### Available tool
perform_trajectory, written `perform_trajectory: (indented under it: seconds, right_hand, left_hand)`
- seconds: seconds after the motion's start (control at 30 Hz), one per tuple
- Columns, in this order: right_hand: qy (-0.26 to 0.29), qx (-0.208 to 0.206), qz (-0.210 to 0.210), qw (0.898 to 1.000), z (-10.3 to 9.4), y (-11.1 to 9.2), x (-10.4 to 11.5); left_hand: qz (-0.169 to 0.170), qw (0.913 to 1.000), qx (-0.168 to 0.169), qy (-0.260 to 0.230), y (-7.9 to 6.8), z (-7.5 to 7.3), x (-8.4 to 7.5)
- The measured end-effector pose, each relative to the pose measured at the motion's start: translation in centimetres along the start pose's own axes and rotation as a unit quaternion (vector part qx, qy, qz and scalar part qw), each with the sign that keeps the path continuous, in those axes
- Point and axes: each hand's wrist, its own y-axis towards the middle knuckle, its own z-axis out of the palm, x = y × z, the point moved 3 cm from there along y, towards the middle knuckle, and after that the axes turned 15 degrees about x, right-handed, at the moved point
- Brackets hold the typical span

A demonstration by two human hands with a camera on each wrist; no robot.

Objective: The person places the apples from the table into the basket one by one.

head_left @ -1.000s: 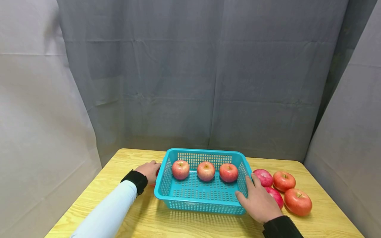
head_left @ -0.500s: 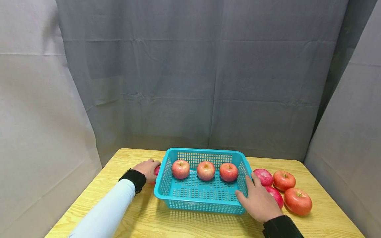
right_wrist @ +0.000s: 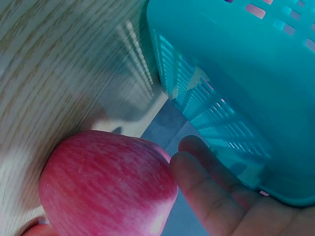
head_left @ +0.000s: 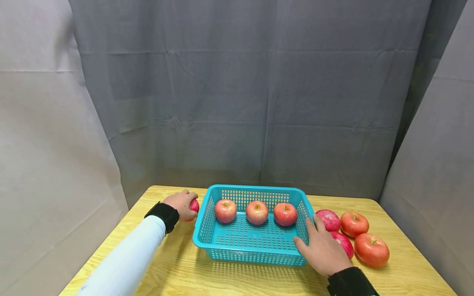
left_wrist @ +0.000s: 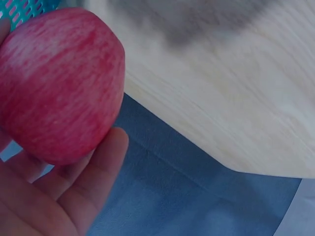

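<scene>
Mostly visible only from left wrist: held apple (left_wrist: 61, 88)

Showing a table (head_left: 177, 273) across the bottom of the head frame, bearing a basket (head_left: 255, 257) at lower centre, holding three apples (head_left: 257, 213) in a left-to-right row. Showing one apple (head_left: 194, 205) just left of the basket, lying in the left hand (head_left: 180, 204). Showing four apples (head_left: 371, 250) at lower right, clustering right of the basket, and the right hand (head_left: 325, 251) at the basket's right side, partly covering the cluster. Showing a curtain (head_left: 237, 102) behind the table, filling the upper middle.
</scene>
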Motion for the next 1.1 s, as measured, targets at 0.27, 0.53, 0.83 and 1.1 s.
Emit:
perform_trajectory:
  seconds: [0.27, 0.53, 0.83, 1.1]
  right_hand:
    - [-0.001, -0.008, -0.009, 1.0, 0.0, 0.0, -0.1]
    - [-0.002, -0.007, -0.007, 1.0, 0.0, 0.0, -0.1]
    - [-0.001, 0.0, -0.002, 1.0, 0.3, 0.1, -0.2]
    - [-0.001, -0.008, -0.003, 1.0, 0.4, 0.2, -0.3]
  left_hand:
    - [-0.007, 0.9997, -0.009, 0.02, -0.4, -1.9, -0.3]
    - [-0.005, 0.9995, -0.015, 0.028, -0.4, -4.2, -1.4]
    - [0.021, 0.9971, -0.043, 0.06, 0.8, -5.4, -2.7]
    - [0.045, 0.996, -0.04, 0.066, 0.8, -6.6, -5.8]
